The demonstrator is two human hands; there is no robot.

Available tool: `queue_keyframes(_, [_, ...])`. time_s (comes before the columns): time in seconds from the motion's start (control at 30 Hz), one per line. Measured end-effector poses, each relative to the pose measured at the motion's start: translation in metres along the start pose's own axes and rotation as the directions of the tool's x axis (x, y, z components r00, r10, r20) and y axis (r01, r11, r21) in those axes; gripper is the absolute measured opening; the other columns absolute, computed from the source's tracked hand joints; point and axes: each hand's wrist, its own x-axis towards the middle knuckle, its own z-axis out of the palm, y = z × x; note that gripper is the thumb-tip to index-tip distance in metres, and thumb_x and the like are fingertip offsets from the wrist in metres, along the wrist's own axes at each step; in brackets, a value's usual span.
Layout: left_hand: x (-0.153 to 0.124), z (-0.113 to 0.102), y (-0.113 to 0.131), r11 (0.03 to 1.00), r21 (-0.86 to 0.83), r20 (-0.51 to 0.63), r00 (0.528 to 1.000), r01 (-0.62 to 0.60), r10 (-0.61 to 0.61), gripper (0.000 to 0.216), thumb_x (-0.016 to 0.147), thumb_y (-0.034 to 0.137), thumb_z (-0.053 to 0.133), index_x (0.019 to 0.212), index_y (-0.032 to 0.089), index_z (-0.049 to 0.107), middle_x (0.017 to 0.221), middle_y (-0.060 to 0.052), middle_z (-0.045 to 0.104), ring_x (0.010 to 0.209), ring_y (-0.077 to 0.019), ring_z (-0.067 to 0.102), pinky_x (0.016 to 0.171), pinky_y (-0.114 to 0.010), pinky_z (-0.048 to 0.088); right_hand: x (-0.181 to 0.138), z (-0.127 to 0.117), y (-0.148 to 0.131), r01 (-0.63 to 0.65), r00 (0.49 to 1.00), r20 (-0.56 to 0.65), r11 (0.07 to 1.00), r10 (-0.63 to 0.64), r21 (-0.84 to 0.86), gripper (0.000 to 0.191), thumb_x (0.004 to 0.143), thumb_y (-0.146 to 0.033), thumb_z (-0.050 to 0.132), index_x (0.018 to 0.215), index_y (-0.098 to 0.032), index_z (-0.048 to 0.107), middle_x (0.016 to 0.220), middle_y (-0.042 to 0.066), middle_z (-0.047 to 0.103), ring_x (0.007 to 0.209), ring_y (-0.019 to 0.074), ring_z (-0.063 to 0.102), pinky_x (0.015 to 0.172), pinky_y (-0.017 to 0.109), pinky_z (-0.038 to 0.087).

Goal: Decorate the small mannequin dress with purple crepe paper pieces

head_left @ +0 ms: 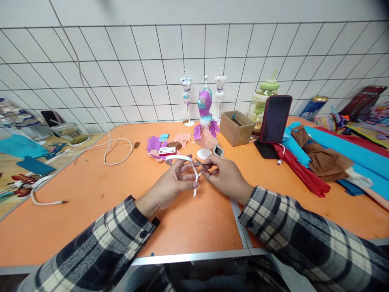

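Left hand (172,184), white tape (184,157) pinched between thumb and fingers, scissors (199,164) in right hand (226,175)

The narrow white tape roll (181,157) is held in the left hand (174,181), and its loose strip (197,177) hangs down, bent. The small dark scissors (199,163), partly hidden by the right hand (224,174), point left, near the strip.

Left hand (174,183)'s got a roll of white tape (196,177), loose end dangling, and the right hand (225,175)'s holding small scissors (200,164) right by the strip. Behind them on the orange table (182,229) there's a dressed mini mannequin (204,103), a cardboard box (237,132) beside it, and a propped-up phone (276,119) further right.
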Motion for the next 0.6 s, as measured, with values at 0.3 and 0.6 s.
queue_keyframes(0.3, [0.006, -0.007, 0.002, 0.981, 0.120, -0.142, 0.975, -0.153, 0.170, 0.070, 0.064, 0.008, 0.082, 0.121, 0.026, 0.045, 0.155, -0.011, 0.038, 0.118, -0.0269, 0.062, 0.075, -0.028, 0.057, -0.002, -0.014, -0.011, -0.279, 0.884, 0.451, 0.916, 0.127, 0.289, 0.031, 0.084, -0.047, 0.065, 0.078, -0.017, 0.064, 0.076, 0.006, 0.074, 0.064, 0.0146, 0.062, 0.060, 0.026, 0.045])
queue_keyframes(0.6, [0.003, -0.003, 0.000, 0.959, 0.231, -0.098, 0.977, -0.164, 0.190, 0.072, 0.067, 0.012, 0.080, 0.127, 0.029, 0.045, 0.156, -0.012, 0.035, 0.118, -0.0267, 0.061, 0.079, -0.033, 0.058, -0.006, -0.008, -0.015, -0.149, 0.763, 0.614, 0.979, 0.204, -0.140, 0.038, 0.080, -0.056, 0.066, 0.069, -0.020, 0.065, 0.063, -0.002, 0.064, 0.058, 0.0113, 0.052, 0.054, 0.025, 0.031])
